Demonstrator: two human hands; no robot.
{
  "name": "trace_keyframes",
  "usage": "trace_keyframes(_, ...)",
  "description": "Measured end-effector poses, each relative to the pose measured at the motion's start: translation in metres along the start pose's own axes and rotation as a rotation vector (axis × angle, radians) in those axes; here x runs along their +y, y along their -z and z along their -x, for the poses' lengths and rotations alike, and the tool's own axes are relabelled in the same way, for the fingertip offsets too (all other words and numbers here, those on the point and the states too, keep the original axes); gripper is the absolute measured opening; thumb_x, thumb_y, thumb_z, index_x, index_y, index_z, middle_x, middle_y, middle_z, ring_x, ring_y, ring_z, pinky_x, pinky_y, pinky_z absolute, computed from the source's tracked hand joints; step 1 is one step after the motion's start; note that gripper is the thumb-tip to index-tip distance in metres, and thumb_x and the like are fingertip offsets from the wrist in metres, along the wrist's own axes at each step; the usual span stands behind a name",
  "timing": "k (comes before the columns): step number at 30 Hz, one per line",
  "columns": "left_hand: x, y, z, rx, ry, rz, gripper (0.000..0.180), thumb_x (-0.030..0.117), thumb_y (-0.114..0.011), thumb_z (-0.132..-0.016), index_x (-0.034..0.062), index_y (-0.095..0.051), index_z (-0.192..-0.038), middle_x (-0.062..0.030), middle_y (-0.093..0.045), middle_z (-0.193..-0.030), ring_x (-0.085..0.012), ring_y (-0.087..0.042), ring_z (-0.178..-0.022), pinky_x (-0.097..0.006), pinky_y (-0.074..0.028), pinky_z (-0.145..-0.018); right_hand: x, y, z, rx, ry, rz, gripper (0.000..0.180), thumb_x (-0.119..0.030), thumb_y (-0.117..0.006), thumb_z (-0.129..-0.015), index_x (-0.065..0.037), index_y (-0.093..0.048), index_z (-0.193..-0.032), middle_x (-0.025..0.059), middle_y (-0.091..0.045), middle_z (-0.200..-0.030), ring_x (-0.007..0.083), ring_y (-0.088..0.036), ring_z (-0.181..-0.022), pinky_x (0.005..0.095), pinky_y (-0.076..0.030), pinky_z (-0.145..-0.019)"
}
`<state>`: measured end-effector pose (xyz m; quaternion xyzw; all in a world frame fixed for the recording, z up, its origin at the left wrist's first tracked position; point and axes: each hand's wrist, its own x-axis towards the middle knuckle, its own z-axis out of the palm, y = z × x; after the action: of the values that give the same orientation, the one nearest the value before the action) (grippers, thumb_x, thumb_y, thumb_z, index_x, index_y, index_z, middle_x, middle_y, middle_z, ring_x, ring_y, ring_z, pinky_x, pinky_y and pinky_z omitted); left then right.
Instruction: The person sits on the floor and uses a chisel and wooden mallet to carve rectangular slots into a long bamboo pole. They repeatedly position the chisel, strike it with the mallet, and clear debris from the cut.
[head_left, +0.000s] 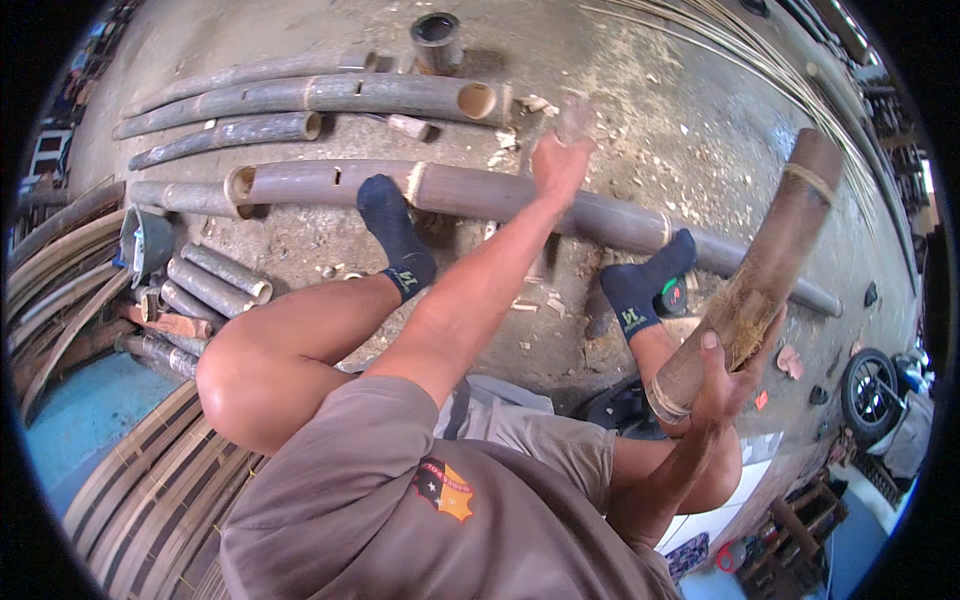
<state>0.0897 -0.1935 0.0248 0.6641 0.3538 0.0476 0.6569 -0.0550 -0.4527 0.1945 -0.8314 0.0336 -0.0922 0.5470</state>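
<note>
Bamboo section [762,270] upright in the gripping right hand [722,385]; left hand [560,160] outstretched, fingers blurred, grip unclear.

One camera sits on the person's head and looks almost straight down, close over their shirt and knees. The concrete floor [300,250] lies farther below. The round picture bends at its edges.

Grey concrete floor [300,240], dusty, strewn with shavings and chips [515,140]. Long bamboo poles [330,95] lie side by side on it — longest pole [480,195] under both socked feet. Short cut pieces [215,280] heaped at left; split bamboo strips [150,480] lower left.
</note>
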Motion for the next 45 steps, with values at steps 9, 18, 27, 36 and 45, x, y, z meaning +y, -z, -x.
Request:
trace_keyframes(9, -0.039, 0.003, 0.036, -0.099, -0.412, 0.079, 0.040, 0.030, -0.080, -0.083, 0.0067, -0.066, -0.113, -0.0202, -0.073, -0.092, -0.0371, -0.073, -0.084, -0.048, -0.056, -0.074, 0.021, -0.002, 0.002, 0.192, 0.301, 0.168, 0.096, -0.015, -0.084, -0.083, 0.001, -0.031, -0.161, 0.0184, -0.050, -0.151, 0.0327, -0.049, -0.138, 0.0458, -0.037, -0.119)
trace_keyframes(18, -0.038, 0.001, 0.117, -0.356, -0.617, -0.112, 0.045, 0.029, -0.081, -0.086, 0.0100, -0.061, -0.122, -0.0137, -0.071, -0.109, -0.0393, -0.072, -0.094, -0.050, -0.057, -0.077, 0.033, -0.005, 0.015, 0.130, 0.057, -0.180, 0.082, -0.013, -0.078, -0.083, 0.004, -0.037, -0.152, 0.0223, -0.061, -0.128, 0.0332, -0.065, -0.111, 0.0463, -0.055, -0.098)
trace_keyframes(27, -0.011, 0.072, 0.021, -0.082, -0.094, 0.707, 0.023, 0.020, -0.077, -0.090, 0.0082, -0.059, -0.098, 0.0009, -0.053, -0.069, -0.0068, -0.043, -0.049, -0.026, -0.033, -0.043, 0.028, -0.021, 0.017, -0.038, -0.201, -0.277, 0.094, -0.002, -0.078, -0.081, 0.001, -0.029, -0.161, 0.0189, -0.053, -0.146, 0.0297, -0.055, -0.133, 0.0432, -0.042, -0.116)
trace_keyframes(36, -0.023, 0.070, 0.020, -0.134, -0.153, 0.676, 0.021, 0.020, -0.075, -0.093, 0.0078, -0.058, -0.097, 0.0010, -0.053, -0.069, -0.0068, -0.042, -0.050, -0.027, -0.032, -0.043, 0.026, -0.034, 0.016, -0.141, 0.024, 0.102, 0.100, -0.006, -0.082, -0.076, 0.002, -0.031, -0.162, 0.0231, -0.053, -0.148, 0.0330, -0.053, -0.137, 0.0433, -0.040, -0.117)
trace_keyframes(45, -0.027, 0.070, 0.019, -0.134, -0.152, 0.707, 0.023, 0.019, -0.077, -0.091, 0.0056, -0.059, -0.094, 0.0009, -0.053, -0.070, -0.0075, -0.045, -0.050, -0.027, -0.035, -0.045, 0.028, -0.034, 0.016, -0.161, 0.000, 0.058, 0.099, -0.005, -0.081, -0.077, 0.001, -0.030, -0.162, 0.0243, -0.057, -0.145, 0.0334, -0.056, -0.135, 0.0439, -0.042, -0.115)
